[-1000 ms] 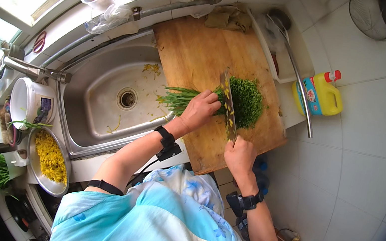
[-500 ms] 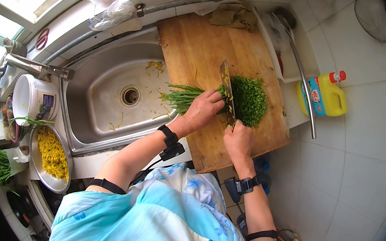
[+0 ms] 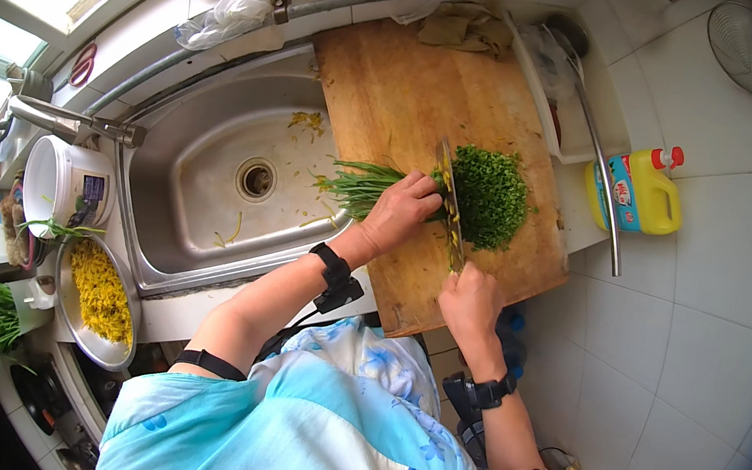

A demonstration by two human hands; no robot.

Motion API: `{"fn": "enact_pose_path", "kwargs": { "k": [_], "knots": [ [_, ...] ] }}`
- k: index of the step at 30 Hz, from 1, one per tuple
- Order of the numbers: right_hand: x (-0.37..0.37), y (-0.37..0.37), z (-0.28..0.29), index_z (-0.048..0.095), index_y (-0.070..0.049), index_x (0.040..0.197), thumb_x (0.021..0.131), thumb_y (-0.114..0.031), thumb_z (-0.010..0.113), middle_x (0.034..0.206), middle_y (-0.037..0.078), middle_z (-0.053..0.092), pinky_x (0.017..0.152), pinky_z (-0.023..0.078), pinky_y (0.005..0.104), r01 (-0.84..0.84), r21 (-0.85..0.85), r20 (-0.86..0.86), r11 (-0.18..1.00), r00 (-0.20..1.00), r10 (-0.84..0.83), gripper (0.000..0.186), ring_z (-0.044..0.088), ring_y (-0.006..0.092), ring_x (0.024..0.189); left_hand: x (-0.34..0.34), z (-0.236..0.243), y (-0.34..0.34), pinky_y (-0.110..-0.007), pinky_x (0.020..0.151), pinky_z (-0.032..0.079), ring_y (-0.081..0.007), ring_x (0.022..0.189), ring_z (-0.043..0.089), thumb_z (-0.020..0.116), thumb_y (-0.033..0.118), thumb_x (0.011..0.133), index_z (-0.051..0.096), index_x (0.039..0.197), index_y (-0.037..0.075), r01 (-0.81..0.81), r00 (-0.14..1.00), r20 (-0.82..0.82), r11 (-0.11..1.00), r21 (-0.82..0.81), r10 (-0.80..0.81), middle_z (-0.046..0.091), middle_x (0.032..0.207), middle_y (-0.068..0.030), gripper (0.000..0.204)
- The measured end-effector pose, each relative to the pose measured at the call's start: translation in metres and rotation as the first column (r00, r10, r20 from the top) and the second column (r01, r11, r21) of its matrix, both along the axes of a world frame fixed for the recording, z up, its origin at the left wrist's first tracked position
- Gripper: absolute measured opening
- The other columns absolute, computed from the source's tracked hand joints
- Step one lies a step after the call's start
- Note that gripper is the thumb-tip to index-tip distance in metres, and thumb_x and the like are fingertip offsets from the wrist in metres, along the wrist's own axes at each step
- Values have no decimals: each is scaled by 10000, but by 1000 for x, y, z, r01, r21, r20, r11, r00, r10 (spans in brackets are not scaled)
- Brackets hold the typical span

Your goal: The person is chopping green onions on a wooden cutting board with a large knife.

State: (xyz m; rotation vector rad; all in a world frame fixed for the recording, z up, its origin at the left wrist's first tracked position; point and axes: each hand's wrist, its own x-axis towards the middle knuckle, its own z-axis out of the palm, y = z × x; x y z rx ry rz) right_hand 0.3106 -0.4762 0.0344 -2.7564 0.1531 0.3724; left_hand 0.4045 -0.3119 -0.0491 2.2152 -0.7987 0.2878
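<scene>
the right hand (image 3: 471, 301) is wrapped round the handle of a knife (image 3: 452, 200); the left hand (image 3: 403, 210), fingers bent together, pins long greens (image 3: 366, 186) beside the blade. chopped greens (image 3: 492, 199) lie heaped to its right on the wooden board (image 3: 408, 93), near the sink (image 3: 208, 179).

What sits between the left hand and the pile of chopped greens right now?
The knife blade: in the head view it stands between the left hand and the chopped greens.
</scene>
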Motion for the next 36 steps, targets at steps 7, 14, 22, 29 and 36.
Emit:
{"fn": "enact_pose_path", "kwargs": {
  "k": [7,14,22,29,36],
  "knots": [
    [34,10,-21,636,-7,777,824,-181,594,725,252,658,653,530,530,26,-12,90,1000,996,-25,184,657,441,702,0,4,-1,-378,792,490,-306,908,536,618,33,700,573,780,51,-9,1000,9,1000,-1,9,541,905,-100,93],
    [24,1,-19,605,-5,737,813,-141,623,635,248,613,563,494,528,66,295,328,953,930,-166,157,617,441,606,2,22,8,-405,923,455,-302,1040,570,747,41,630,633,855,61,-39,997,62,999,31,37,618,1003,-82,252],
    [-9,-4,4,577,4,704,815,-144,627,608,242,591,539,480,508,-7,148,212,989,977,-25,191,609,433,586,6,32,33,-423,892,469,-328,1060,565,774,81,653,638,908,59,-30,1000,0,999,24,30,616,1120,-101,289],
    [-10,-3,-1,597,-5,697,785,-150,640,657,247,622,602,512,525,13,82,125,997,992,-23,175,629,447,650,9,27,28,-422,897,455,-319,1037,542,789,139,637,632,946,63,-26,999,-44,1000,5,26,589,1084,-95,355],
    [-8,-4,-1,601,2,707,792,-155,626,673,256,626,618,515,531,18,73,82,997,996,-24,181,627,458,661,0,28,27,-438,882,467,-338,1074,509,761,168,638,631,969,65,45,996,-79,996,82,-39,540,1124,-127,371]
  ]
}}
